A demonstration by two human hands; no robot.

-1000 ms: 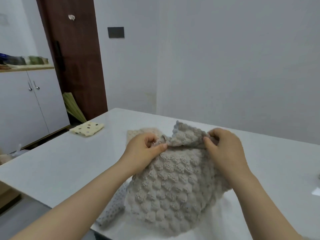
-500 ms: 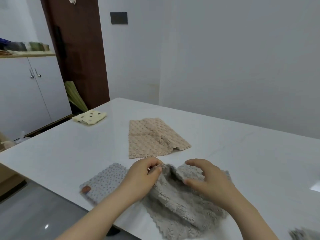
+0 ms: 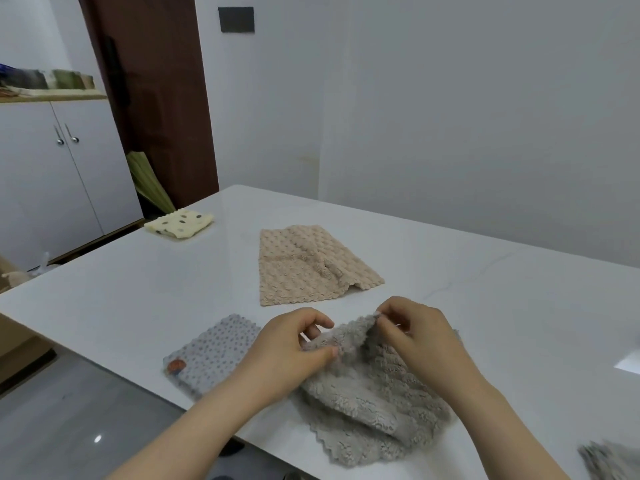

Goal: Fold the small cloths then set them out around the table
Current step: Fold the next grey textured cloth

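Your left hand (image 3: 289,348) and right hand (image 3: 420,337) pinch the raised top edge of a fluffy grey cloth (image 3: 374,403) at the white table's (image 3: 138,299) near edge. A grey dotted cloth (image 3: 211,355) lies just left, a beige cloth (image 3: 304,268) beyond, a yellow spotted cloth (image 3: 180,224) far left.

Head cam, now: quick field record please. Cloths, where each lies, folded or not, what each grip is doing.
table: white, holds all the cloths
grey fleece cloth: near edge, rumpled, partly lifted, not yet folded
left grip: pinches its left edge
right grip: pinches its raised top edge
grey dotted cloth: lies flat, near edge, left of the left grip
beige cloth: mid-table, spread out, creased
yellow spotted cloth: folded, far left edge
another grey cloth: bottom right, cut off by the frame
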